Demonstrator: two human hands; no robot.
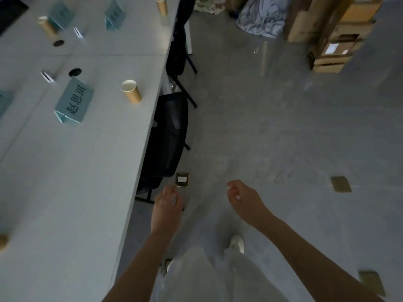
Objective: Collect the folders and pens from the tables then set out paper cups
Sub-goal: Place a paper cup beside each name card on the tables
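Brown paper cups stand on the long white table (72,192) at my left: one near the table's right edge (131,91), one further back at the left (48,28), one at the far end (162,6). A fourth cup (3,241) shows at the left frame edge. My left hand (166,205) hangs beside the table's edge over the floor, fingers loosely curled, holding nothing. My right hand (242,199) hangs to the right of it, also loosely curled and empty. No folders or pens are in sight.
Teal name tents (74,101) (115,15) stand on the table, with round black cable caps (75,72). Black chairs (168,136) are pushed in along the table's right side. Brass floor boxes (340,184), cardboard boxes (335,33) and a cloth heap (259,16) lie on the grey floor.
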